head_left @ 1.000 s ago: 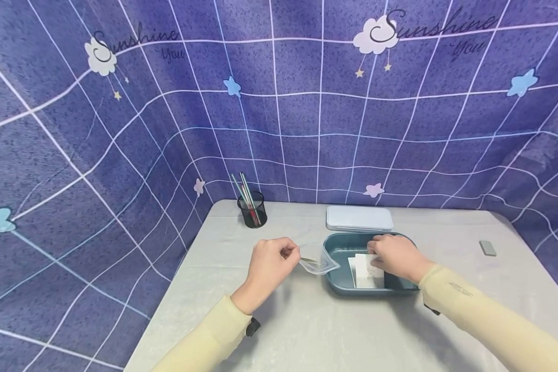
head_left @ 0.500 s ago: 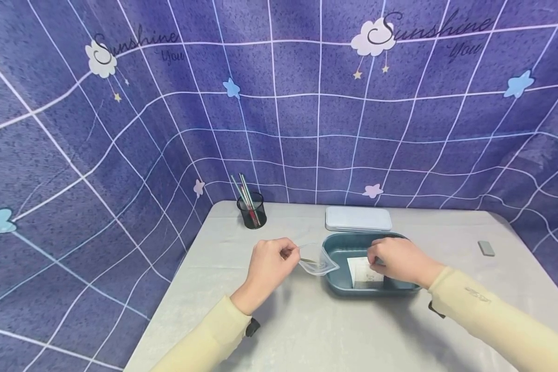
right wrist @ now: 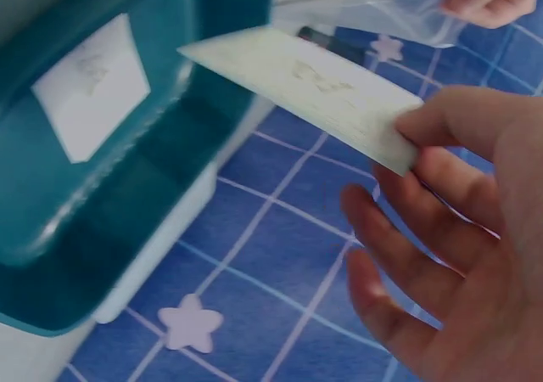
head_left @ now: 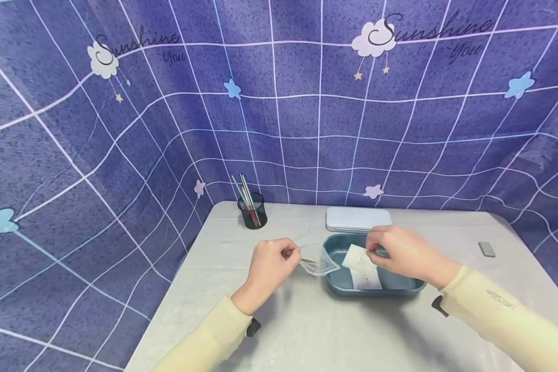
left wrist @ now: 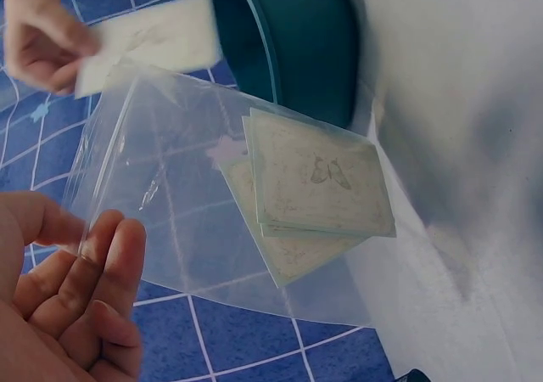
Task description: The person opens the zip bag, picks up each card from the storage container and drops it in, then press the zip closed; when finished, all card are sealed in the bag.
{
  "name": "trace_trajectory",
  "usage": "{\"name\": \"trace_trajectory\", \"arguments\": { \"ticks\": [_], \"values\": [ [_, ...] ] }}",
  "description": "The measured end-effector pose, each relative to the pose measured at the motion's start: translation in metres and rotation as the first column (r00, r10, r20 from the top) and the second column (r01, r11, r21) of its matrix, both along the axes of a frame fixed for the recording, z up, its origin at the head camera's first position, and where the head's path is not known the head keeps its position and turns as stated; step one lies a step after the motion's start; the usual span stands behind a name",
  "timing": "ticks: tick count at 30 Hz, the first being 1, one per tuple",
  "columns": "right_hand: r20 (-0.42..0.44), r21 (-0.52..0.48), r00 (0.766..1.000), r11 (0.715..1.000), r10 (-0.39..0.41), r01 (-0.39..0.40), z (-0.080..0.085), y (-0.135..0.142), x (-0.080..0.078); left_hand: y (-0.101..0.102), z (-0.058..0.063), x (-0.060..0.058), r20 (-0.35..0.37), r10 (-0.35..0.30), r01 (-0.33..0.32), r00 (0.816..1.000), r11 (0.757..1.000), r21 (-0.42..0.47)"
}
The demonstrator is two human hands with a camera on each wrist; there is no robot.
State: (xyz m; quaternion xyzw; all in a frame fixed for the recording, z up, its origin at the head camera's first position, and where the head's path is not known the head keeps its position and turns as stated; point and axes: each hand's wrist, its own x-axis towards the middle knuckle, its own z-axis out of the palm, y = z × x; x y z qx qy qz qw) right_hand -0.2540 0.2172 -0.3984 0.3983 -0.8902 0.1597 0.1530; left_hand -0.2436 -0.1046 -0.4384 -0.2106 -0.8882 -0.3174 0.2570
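Right grip pinches a card, likely light and creasable, best held by its near edge; left grip pinches a bag.

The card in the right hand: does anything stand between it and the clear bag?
Nothing visible blocks the card. The left rim of the teal tray lies between, apparently lower. Whether the clear bag is open, I cannot tell.

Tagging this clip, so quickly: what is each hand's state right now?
Left hand: closed, pinching the clear zip bag at its edge.
Right hand: closed, pinching a printed card by one end.
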Motion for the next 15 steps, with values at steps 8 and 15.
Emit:
{"name": "trace_trajectory", "arguments": {
  "ticks": [8, 15],
  "values": [
    [-0.236, -0.185, 0.972, 0.982, -0.012, -0.033, 0.026, -0.022, 0.018, 0.001, 0.001, 0.000, -0.008, 0.008, -0.008, 1.000, 1.000, -0.011],
    [-0.326, -0.217, 0.943, 0.965, 0.070, -0.147, 0.030, -0.043, 0.027, 0.002, 0.001, 0.000, 0.004, 0.009, -0.009, 1.000, 1.000, -0.007]
  ]
}}
